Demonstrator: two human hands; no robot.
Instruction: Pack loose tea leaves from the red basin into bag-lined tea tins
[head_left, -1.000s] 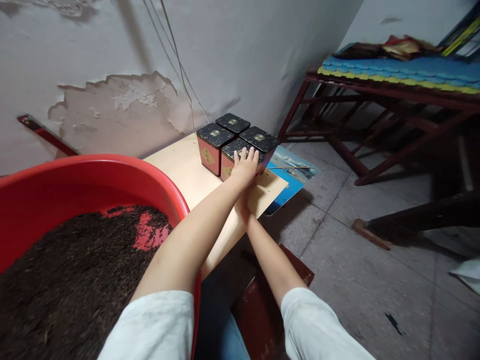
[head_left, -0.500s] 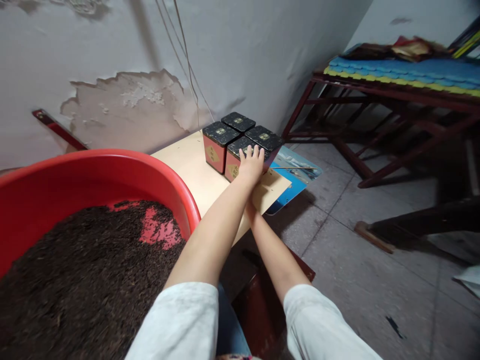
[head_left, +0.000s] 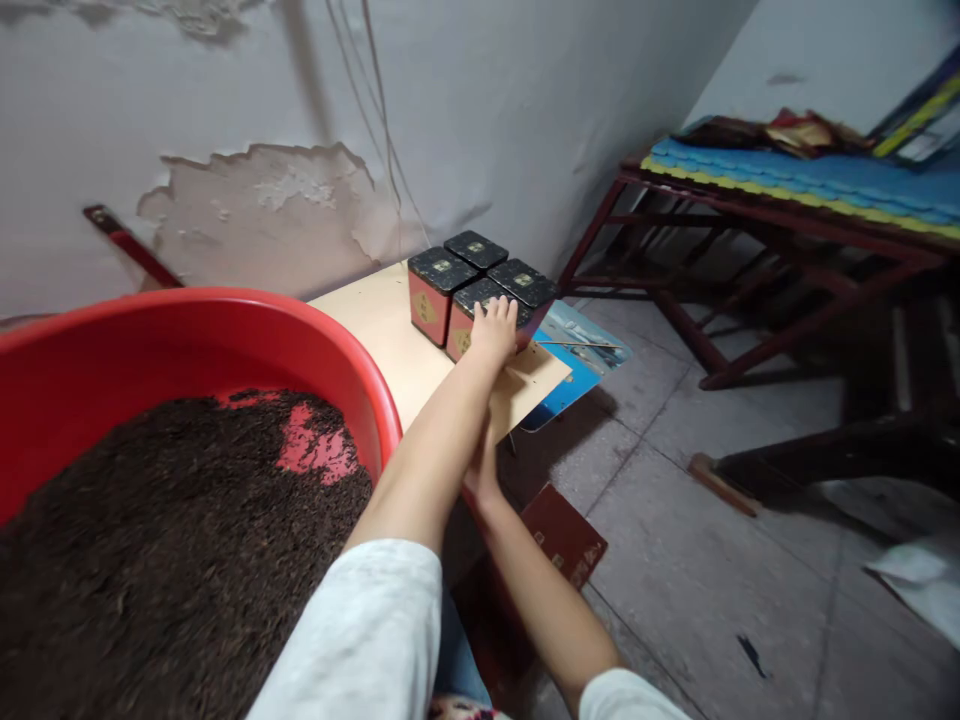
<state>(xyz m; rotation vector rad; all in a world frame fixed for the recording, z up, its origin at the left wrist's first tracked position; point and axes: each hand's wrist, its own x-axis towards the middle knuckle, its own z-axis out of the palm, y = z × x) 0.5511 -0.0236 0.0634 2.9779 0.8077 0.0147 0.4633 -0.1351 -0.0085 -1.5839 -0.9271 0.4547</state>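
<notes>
Several square tea tins [head_left: 429, 312] with black speckled lids and orange-red sides stand close together on a pale board [head_left: 360, 315]. On the lid and near edge of the front tin [head_left: 466, 297] lies my left hand [head_left: 495, 328], its fingers stretched out and apart. My right hand [head_left: 482, 468] is lower, below the near edge of the board. My left forearm crosses in front of it and hides its fingers, so what it touches does not show. A big red basin [head_left: 375, 395] at left holds dark dried tea leaves [head_left: 172, 540].
Blue printed sheets [head_left: 564, 385] stick out from under the board's right end. A dark red box [head_left: 566, 535] is low down, beside my right forearm. At right stands a dark red wooden frame [head_left: 697, 345] topped with blue and yellow foam mats [head_left: 795, 170]. Cords hang along the peeling wall.
My right hand has drawn back from the board's edge, down toward me. My left hand stays on the front tin. The view has shifted slightly, and more of the dark red box shows.
</notes>
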